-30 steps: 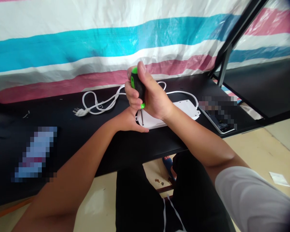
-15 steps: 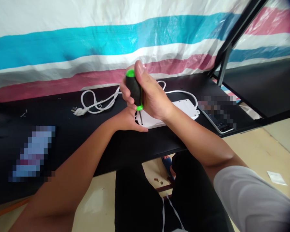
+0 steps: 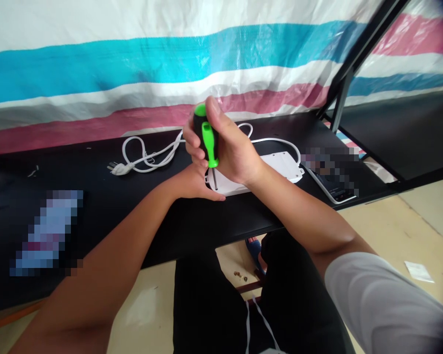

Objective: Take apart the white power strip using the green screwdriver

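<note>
At the very bottom are the person's black trousers (image 3: 221,305) and a white sleeve (image 3: 384,305) on the right arm. On the pale floor (image 3: 409,231) under the grip lie a few small brown bits (image 3: 240,277), and a blue sandal (image 3: 254,248) shows beside them.

Both bare arms reach up to the long black table (image 3: 133,206). The right hand (image 3: 225,147) is wrapped tight around the black and green plastic handle of a screwdriver (image 3: 205,135), with the thumb pressed over the top. The thin metal rod points straight down from the fist, and its tip touches the near left end of the flat white plastic power strip (image 3: 266,172). The left hand (image 3: 197,184) sits just below the grip, curled against that same end and touching it; its fingers are hidden behind the strip and the other hand, so how they are set cannot be told.

The strip lies flat on the table and runs off to the right of the grip. Just past its far end is a thing that is blurred out. The white cord (image 3: 151,155) loops away to the left of the grip and ends in a white plug (image 3: 117,169). Far to the lower left is another blurred thing.

Behind it all hangs a striped plastic sheet (image 3: 133,73) in white, blue and pink. To the far right, black metal frame bars (image 3: 358,54) slant up.
</note>
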Tool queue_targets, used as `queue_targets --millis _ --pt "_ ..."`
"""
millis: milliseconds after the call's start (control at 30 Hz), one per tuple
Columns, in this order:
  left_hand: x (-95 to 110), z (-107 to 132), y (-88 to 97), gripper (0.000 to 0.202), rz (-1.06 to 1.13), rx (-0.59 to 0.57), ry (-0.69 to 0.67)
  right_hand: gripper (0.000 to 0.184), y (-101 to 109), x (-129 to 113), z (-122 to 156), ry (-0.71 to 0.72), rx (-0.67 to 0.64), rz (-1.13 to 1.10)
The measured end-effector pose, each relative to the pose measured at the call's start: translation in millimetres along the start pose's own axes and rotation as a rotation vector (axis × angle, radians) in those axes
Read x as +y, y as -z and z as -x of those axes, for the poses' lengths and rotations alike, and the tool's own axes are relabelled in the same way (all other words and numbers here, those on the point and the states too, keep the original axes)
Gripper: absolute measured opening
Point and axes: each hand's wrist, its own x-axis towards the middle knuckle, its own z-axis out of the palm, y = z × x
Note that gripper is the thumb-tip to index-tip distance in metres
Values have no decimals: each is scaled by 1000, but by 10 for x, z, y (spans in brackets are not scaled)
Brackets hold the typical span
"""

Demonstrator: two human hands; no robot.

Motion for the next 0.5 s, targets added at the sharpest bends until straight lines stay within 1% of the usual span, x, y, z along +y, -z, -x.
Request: queue_targets --millis 67,133,233,367,500 --pt "-6 4 1 115 -5 1 -2 55 16 -10 -11 -32 22 28" --pt "-16 -1 -1 105 16 -24 -5 61 38 -25 -25 -70 33 44" --pt "-42 -18 -10 97 44 -40 10 61 64 -38 -38 -83 -2 -7" --pt "-96 -31 -28 103 30 -30 19 61 67 -43 -38 -102 -20 -41" --pt "-132 -31 -41 106 4 -24 29 62 24 -67 -34 -142 15 -12"
